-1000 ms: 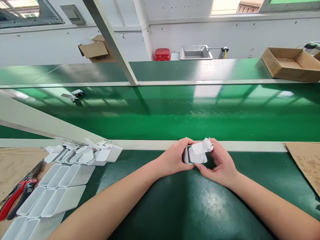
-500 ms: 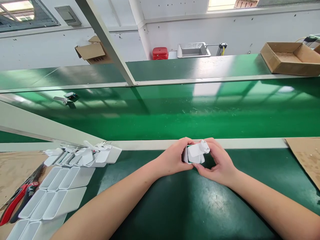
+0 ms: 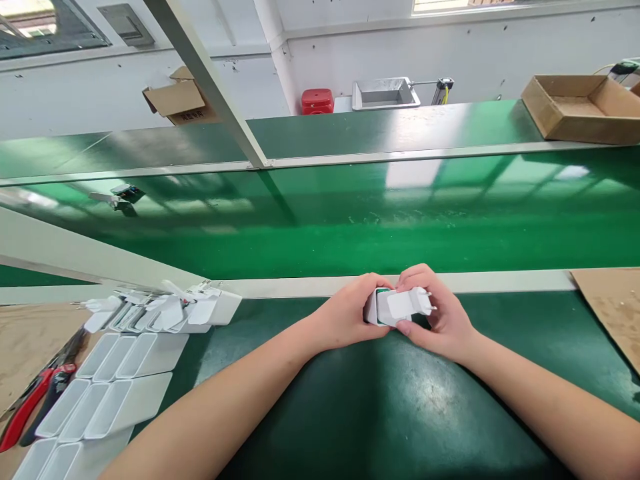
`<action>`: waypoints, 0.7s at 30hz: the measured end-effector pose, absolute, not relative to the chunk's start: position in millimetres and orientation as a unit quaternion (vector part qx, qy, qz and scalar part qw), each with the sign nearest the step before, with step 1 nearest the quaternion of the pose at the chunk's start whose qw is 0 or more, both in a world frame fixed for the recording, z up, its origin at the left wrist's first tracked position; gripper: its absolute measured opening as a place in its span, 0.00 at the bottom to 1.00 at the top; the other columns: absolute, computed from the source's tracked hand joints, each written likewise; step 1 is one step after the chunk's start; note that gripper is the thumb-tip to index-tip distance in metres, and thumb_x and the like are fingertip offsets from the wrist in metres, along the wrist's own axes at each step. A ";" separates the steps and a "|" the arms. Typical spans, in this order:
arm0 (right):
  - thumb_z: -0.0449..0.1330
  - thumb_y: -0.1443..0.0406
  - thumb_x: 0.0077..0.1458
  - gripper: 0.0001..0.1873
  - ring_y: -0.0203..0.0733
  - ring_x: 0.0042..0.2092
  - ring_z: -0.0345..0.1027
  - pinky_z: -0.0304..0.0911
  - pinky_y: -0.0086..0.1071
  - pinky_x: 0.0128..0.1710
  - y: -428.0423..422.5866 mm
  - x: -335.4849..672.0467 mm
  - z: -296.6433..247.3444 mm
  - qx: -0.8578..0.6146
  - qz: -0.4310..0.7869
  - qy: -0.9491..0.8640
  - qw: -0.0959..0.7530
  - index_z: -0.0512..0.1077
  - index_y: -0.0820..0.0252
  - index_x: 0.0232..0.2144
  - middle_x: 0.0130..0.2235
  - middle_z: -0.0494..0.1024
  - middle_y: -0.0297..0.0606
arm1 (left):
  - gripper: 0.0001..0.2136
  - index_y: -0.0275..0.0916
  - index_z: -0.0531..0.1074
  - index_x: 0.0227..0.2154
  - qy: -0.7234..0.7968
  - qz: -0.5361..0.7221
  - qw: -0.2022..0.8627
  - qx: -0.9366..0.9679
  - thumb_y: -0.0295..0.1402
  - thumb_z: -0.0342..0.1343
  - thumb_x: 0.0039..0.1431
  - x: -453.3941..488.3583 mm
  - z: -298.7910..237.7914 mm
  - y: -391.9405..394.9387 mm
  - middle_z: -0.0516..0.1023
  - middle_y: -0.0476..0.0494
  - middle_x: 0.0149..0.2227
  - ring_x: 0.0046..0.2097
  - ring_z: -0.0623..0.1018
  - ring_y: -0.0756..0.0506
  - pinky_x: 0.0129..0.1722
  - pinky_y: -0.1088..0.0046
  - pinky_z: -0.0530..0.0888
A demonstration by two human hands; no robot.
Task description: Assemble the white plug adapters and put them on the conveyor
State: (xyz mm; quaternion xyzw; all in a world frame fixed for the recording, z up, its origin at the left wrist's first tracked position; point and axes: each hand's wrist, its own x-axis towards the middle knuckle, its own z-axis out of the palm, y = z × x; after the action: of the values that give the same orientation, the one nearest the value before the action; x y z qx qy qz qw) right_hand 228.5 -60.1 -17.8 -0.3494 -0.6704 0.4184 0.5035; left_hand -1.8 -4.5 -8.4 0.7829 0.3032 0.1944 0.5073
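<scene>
Over the near green bench, my left hand [image 3: 350, 313] is wrapped round a white plastic adapter case [image 3: 371, 309], a sliver of green board showing at its rim. My right hand [image 3: 437, 320] pinches a white plug cover [image 3: 407, 305] between thumb and fingers, its two pins pointing right. The cover lies against the case's open end; how far it sits in I cannot tell. At the left, empty white cases [image 3: 107, 400] stand in rows. Behind them are cases with white plug covers and wires [image 3: 165, 310] on top.
Red-handled cutters [image 3: 30, 407] lie on cardboard at the left edge. A green conveyor belt [image 3: 350, 233] runs beyond the bench rail. An upright post [image 3: 215, 87] and a cardboard tray [image 3: 575, 127] stand farther back. A brown board [image 3: 613, 313] is at right.
The plug cover has swung from tilted up to lying nearly level, pins now to the right. My right fingers have closed in around it. My left hand stays on the case.
</scene>
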 end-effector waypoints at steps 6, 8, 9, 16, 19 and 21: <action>0.67 0.60 0.66 0.15 0.53 0.50 0.69 0.68 0.45 0.45 -62.1 227.4 -19.4 -0.322 0.456 -0.628 0.542 0.68 0.47 0.51 0.50 0.73 0.44 | 0.24 0.44 0.69 0.54 0.307 0.198 0.514 0.776 0.35 0.70 0.57 -2.3 -11.4 -5.3 0.80 0.43 0.48 0.40 0.76 0.46 0.36 0.71 0.71; 0.67 0.59 0.66 0.17 0.54 0.52 0.69 0.68 0.47 0.47 -62.6 227.8 -19.2 -0.317 0.471 -0.624 0.537 0.68 0.47 0.54 0.51 0.73 0.45 | 0.25 0.44 0.68 0.54 0.297 0.204 0.529 0.768 0.34 0.70 0.56 -2.5 -12.0 -5.0 0.80 0.44 0.48 0.39 0.76 0.47 0.36 0.72 0.71; 0.66 0.58 0.67 0.17 0.55 0.52 0.69 0.68 0.47 0.47 -62.5 228.1 -18.7 -0.317 0.475 -0.627 0.530 0.68 0.47 0.55 0.52 0.72 0.45 | 0.25 0.44 0.68 0.54 0.290 0.210 0.538 0.764 0.34 0.71 0.56 -2.6 -12.2 -4.7 0.79 0.45 0.47 0.39 0.75 0.47 0.36 0.72 0.70; 0.68 0.64 0.66 0.12 0.51 0.51 0.71 0.69 0.44 0.47 -58.9 225.2 -16.0 -0.354 0.424 -0.683 0.478 0.73 0.47 0.49 0.50 0.74 0.42 | 0.25 0.44 0.67 0.50 0.274 0.236 0.570 0.738 0.30 0.72 0.52 -2.6 -17.4 -2.6 0.77 0.49 0.43 0.37 0.74 0.49 0.35 0.73 0.70; 0.70 0.65 0.64 0.17 0.50 0.50 0.71 0.70 0.43 0.45 -59.2 223.7 -19.6 -0.360 0.405 -0.692 0.476 0.71 0.47 0.51 0.50 0.73 0.41 | 0.25 0.44 0.67 0.49 0.274 0.238 0.581 0.729 0.32 0.73 0.52 -2.9 -19.0 -2.3 0.77 0.49 0.42 0.36 0.74 0.49 0.34 0.73 0.70; 0.74 0.64 0.60 0.24 0.51 0.52 0.71 0.72 0.43 0.46 -60.3 224.3 -22.3 -0.349 0.401 -0.707 0.467 0.69 0.46 0.53 0.52 0.72 0.42 | 0.25 0.44 0.66 0.49 0.270 0.245 0.593 0.718 0.33 0.74 0.53 -3.3 -18.9 -2.0 0.77 0.50 0.41 0.35 0.74 0.49 0.33 0.74 0.70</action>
State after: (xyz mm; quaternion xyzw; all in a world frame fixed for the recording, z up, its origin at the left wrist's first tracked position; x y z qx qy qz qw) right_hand 224.3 -60.3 -22.3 -0.3494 -0.7066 0.4007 0.4670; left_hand -3.3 -2.0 -18.9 0.7178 0.2704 0.2450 0.5930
